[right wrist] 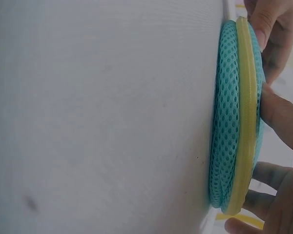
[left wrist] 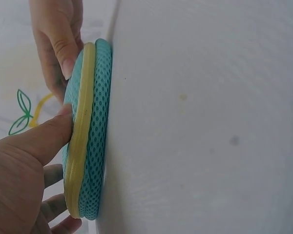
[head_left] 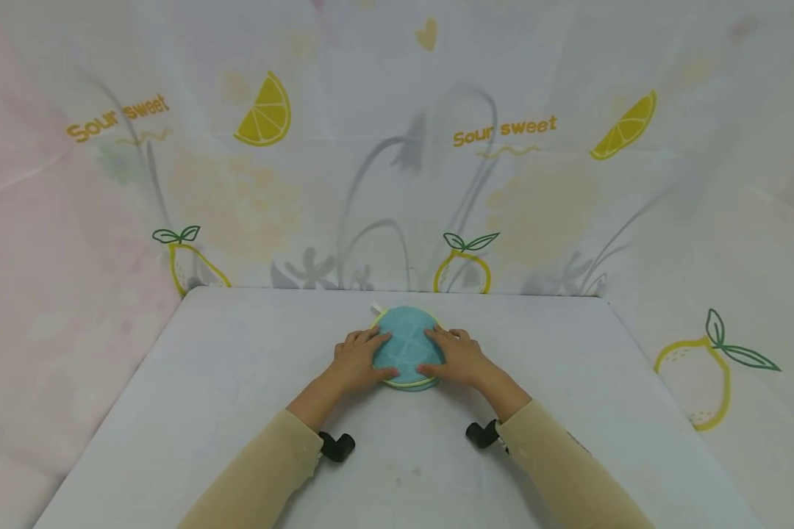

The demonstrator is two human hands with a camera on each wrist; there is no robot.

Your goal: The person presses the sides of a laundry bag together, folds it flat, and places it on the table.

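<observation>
A round turquoise mesh laundry bag, flattened into a disc, lies on the white table near its far edge. Yellow trim with a zipper runs around its rim, and a small white tab sticks out at the far left. My left hand holds the bag's left side, thumb on the top face and fingers around the edge. On the opposite side my right hand grips it in the same way; the right wrist view shows that thumb against the mesh. The bag's underside is hidden.
The white table ends just beyond the bag, where a cloth backdrop printed with lemons rises. Similar cloth hangs at both sides. Black wrist devices show at both sleeve cuffs.
</observation>
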